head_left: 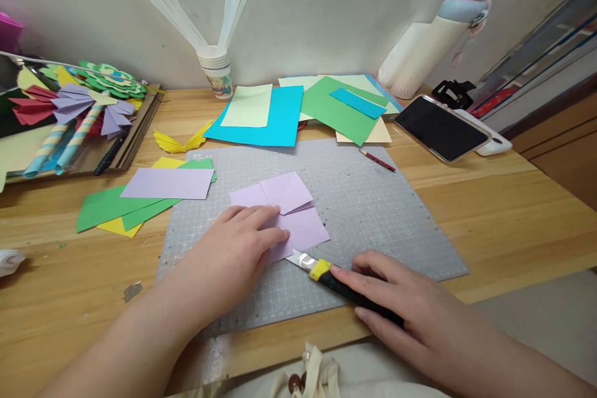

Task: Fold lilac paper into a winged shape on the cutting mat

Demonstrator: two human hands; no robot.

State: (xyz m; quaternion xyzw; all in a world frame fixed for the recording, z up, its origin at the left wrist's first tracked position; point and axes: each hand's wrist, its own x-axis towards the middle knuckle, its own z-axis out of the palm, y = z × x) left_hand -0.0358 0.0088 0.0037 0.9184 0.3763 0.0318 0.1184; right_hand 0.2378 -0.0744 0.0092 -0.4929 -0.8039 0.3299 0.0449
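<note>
A piece of light purple paper lies on the grey cutting mat, with a slit running in from its right edge. My left hand presses flat on the paper's left part, fingers stretched out, hiding some of it. In my right hand is a utility knife with a black and yellow handle. Its blade tip is at the paper's lower edge, close to my left fingers; whether it touches the paper I cannot tell.
Purple, green and yellow strips lie left of the mat. Behind it are coloured sheets, a paper cup with white strips, and a yellow folded paper. A pencil, phone and bottle stand or lie to the right.
</note>
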